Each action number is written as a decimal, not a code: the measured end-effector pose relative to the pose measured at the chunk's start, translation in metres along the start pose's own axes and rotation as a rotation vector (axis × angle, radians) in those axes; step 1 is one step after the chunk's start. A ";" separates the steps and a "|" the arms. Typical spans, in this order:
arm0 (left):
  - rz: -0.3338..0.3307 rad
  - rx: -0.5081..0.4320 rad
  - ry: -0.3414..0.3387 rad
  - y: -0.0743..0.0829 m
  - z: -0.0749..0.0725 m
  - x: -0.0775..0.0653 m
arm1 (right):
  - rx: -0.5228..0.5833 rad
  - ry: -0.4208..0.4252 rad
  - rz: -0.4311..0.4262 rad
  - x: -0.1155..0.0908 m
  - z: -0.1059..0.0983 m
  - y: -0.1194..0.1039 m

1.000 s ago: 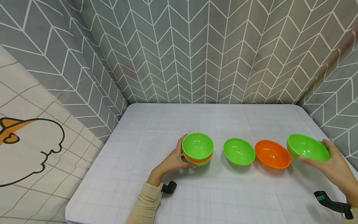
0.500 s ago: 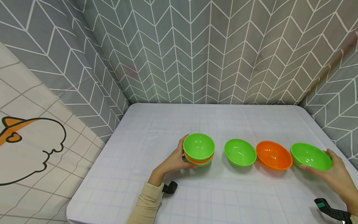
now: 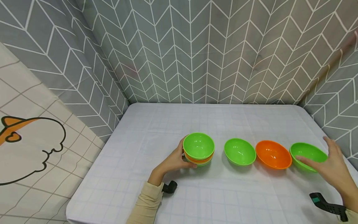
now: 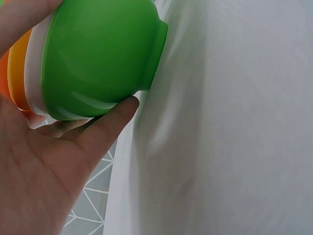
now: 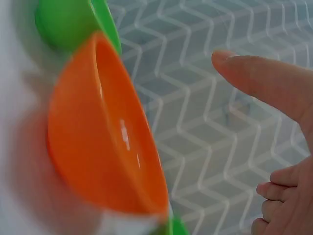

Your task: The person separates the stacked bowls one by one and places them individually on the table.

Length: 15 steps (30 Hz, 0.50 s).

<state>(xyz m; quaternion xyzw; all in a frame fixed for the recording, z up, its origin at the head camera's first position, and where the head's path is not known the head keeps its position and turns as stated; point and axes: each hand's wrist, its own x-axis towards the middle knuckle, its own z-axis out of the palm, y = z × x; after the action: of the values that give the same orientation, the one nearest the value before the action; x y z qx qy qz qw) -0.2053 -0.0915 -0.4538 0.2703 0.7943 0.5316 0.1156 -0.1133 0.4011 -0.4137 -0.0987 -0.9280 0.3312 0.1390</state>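
Stack (image 3: 198, 147) of nested bowls, toward the middle of the counter (image 3: 167, 118). A green bowl lies uppermost; below it come orange, yellow and white ones, with a green bowl at the base, its foot close against the cloth in the left wrist view. The left hand (image 3: 174, 160) grips the stack from its left side, the fingers (image 4: 110, 127) curled about the wall.

To the right, three upright bowls stand in a row: the middle bowl (image 3: 239, 151), green and apart from the stack; the orange bowl (image 3: 273, 154), close beside it; and the end bowl (image 3: 307, 153), green, at the right. The right hand (image 3: 332, 165) is spread at the end bowl, thumb and fingers wide apart and gripping nothing; its thumb overlaps the bowl in the head view, where contact cannot be told.

The counter has rounded far corners and wears a white cloth with a faint grid and slight creases. Soft shadows fall beside the bowls.

Behind the counter hangs a gray curtain (image 3: 195, 56) with white herringbone lines; similar fabric flanks both sides. At far left, a pale sheet (image 3: 33, 149) bears grid lines and a black-outlined cartoon with orange patches. Each wrist carries a black strap, below a beige sleeve (image 3: 145, 202) on the left.
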 end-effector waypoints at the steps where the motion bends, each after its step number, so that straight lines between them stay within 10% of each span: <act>1: 0.002 0.000 -0.001 0.000 0.000 0.000 | 0.025 -0.019 -0.039 0.002 0.004 -0.011; 15: 0.012 -0.009 -0.010 0.012 -0.001 -0.002 | 0.224 -0.448 -0.461 0.010 0.112 -0.185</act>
<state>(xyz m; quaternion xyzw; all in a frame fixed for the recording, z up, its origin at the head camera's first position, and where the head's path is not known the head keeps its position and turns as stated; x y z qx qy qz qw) -0.2004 -0.0900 -0.4431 0.2774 0.7897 0.5344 0.1175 -0.1757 0.1973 -0.3762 0.2048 -0.8913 0.4044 0.0131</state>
